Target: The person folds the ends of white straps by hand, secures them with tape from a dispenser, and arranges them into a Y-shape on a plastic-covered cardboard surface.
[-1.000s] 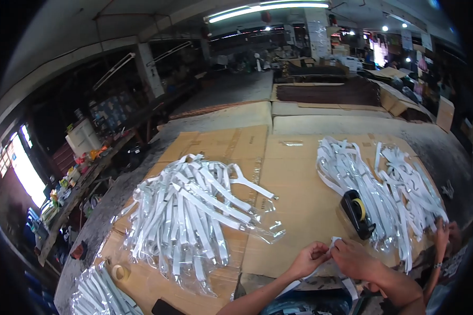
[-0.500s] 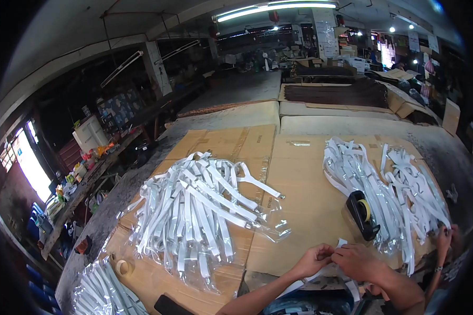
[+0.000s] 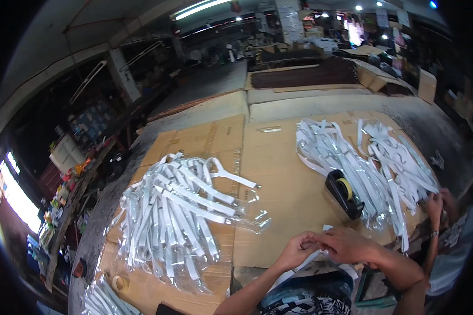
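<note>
Head camera: left hand [image 3: 298, 251] and right hand [image 3: 347, 245] pinching a flat white strap [image 3: 299, 268], perhaps fabric; print on brown cardboard [image 3: 278, 184] too small to read

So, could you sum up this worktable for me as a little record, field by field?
left hand: pinching a white strap
right hand: at the same strap, fingertips meeting the left's
tape dispenser: black, yellow roll, beside the right-hand strap pile
left-hand pile: white straps, clear plastic among them
surface: cardboard
near left corner: tan ring, more straps
far right: another person's hand at the straps
</note>
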`<state>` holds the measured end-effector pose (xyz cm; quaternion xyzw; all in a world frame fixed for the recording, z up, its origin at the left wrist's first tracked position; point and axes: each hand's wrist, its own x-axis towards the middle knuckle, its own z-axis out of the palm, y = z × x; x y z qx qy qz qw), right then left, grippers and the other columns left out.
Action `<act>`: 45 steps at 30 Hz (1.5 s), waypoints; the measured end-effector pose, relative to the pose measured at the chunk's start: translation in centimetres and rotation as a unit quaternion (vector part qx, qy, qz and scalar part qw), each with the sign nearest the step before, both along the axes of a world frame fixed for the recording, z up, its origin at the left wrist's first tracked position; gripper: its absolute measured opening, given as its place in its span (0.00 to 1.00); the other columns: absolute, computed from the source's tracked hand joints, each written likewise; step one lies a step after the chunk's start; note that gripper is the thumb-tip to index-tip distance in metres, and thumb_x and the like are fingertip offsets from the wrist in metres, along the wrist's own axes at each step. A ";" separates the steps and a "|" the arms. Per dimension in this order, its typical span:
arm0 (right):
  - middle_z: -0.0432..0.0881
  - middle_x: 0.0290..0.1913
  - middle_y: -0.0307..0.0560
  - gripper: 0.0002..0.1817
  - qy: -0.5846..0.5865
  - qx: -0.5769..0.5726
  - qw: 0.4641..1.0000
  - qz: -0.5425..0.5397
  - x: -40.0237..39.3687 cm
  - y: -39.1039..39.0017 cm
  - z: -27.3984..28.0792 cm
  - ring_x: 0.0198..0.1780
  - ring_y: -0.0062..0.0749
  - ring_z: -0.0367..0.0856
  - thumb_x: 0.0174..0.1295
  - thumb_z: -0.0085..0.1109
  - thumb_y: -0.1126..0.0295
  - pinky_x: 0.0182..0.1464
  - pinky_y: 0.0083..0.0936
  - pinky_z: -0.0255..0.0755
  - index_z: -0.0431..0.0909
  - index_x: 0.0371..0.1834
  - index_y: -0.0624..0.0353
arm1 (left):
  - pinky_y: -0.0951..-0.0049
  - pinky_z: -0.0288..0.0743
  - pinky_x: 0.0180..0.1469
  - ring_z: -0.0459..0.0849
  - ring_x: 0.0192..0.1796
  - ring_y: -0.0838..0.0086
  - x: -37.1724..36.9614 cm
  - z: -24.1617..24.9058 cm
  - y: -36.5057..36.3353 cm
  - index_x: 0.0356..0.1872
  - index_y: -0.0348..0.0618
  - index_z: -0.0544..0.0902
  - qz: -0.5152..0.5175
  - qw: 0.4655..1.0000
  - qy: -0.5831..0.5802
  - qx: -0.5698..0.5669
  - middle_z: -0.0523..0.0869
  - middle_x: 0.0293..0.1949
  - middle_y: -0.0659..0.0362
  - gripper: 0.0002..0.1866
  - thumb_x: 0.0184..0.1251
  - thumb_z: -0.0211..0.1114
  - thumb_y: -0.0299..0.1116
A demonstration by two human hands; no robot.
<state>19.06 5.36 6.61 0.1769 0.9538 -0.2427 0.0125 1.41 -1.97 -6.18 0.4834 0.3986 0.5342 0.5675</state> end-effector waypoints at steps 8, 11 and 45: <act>0.81 0.42 0.47 0.12 0.107 0.030 0.991 -0.079 1.1 -0.1 -2.1 0.47 0.50 0.81 0.57 0.55 0.74 0.46 0.45 0.74 0.75 0.45 0.55 | 0.76 0.78 0.56 0.85 0.52 0.74 1.4 0.1 0.0 0.47 0.30 0.77 0.061 0.998 -0.029 0.003 0.85 0.47 0.52 0.09 0.69 0.64 0.19; 0.79 0.37 0.48 0.06 0.177 0.036 0.978 -0.108 1.0 -0.1 -2.7 0.44 0.51 0.80 0.56 0.57 0.75 0.43 0.45 0.73 0.75 0.38 0.57 | 0.77 0.79 0.53 0.85 0.51 0.75 1.8 -0.1 0.2 0.47 0.30 0.79 0.099 0.995 -0.011 0.006 0.86 0.46 0.52 0.09 0.68 0.66 0.19; 0.83 0.38 0.34 0.08 0.324 -0.480 0.778 -0.243 0.4 0.9 -8.8 0.39 0.12 0.78 0.67 0.63 0.73 0.42 0.15 0.71 0.80 0.46 0.64 | 0.70 0.78 0.49 0.85 0.45 0.66 2.6 4.0 -0.9 0.42 0.36 0.85 0.326 0.870 0.311 0.202 0.85 0.44 0.52 0.12 0.56 0.74 0.21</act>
